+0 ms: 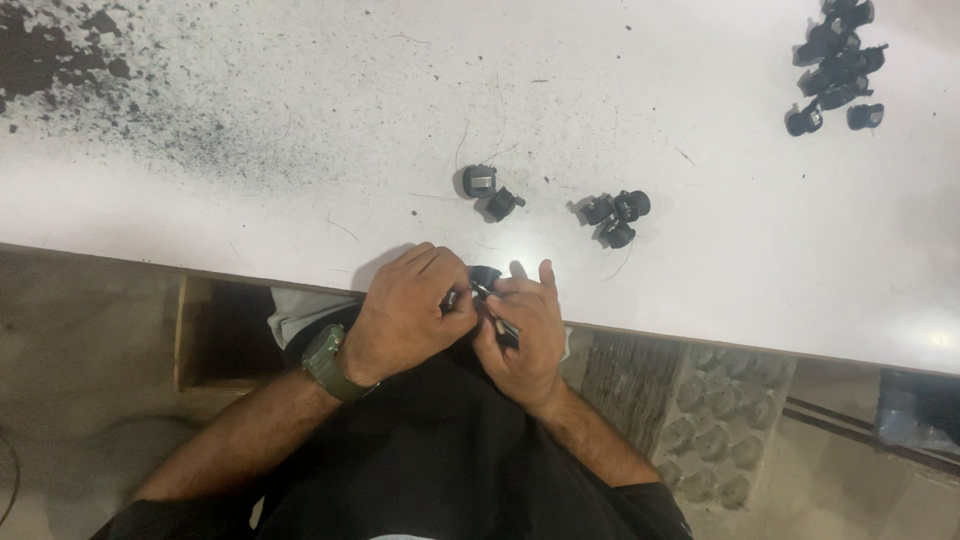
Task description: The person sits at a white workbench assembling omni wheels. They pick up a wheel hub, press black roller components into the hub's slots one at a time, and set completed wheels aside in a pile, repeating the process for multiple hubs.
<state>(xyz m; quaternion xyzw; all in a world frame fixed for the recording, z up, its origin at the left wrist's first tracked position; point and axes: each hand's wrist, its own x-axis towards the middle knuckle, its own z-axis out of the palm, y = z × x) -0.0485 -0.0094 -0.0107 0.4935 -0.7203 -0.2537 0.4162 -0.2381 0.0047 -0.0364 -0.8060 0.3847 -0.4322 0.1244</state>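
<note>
Both hands meet at the near edge of the white table (pixel 700 290). Left hand (pixel 408 312) and right hand (pixel 522 328) have fingers closed together on one small black part (pixel 485 277), held just over the edge. Risk: the part slips and drops to the floor, since nothing lies under it. A thin dark tool in the right hand is mostly hidden. Loose black parts (pixel 615 215) lie nearby; their shape is hard to make out.
</note>
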